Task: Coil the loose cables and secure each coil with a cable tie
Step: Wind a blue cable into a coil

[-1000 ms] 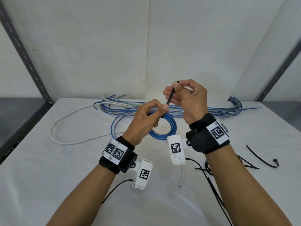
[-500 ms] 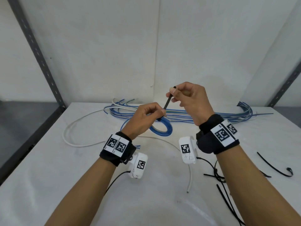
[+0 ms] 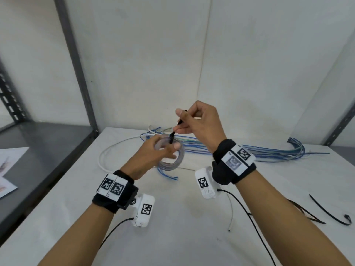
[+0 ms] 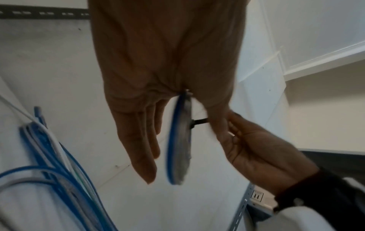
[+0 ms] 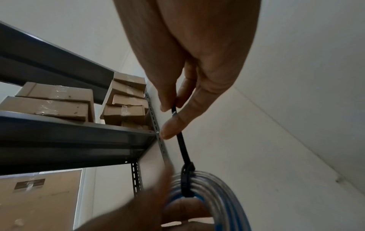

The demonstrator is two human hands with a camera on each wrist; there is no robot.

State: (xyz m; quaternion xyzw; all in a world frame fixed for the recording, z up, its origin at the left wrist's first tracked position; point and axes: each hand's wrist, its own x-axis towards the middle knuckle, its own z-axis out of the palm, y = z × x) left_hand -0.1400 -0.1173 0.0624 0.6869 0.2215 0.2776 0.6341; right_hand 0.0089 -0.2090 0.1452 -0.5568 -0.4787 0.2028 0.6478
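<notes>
We see the coil (image 3: 171, 156) looped between our left hand (image 3: 153, 156)'s thumb and loosely extended fingers. The black cable tie (image 5: 185, 157) circles its top edge, its tail pinched taut between our right hand (image 3: 199, 125)'s thumb and fingertips, just above.

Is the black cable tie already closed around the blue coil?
Closed: the cable tie loops the coil; the right hand pulls its tail.
</notes>
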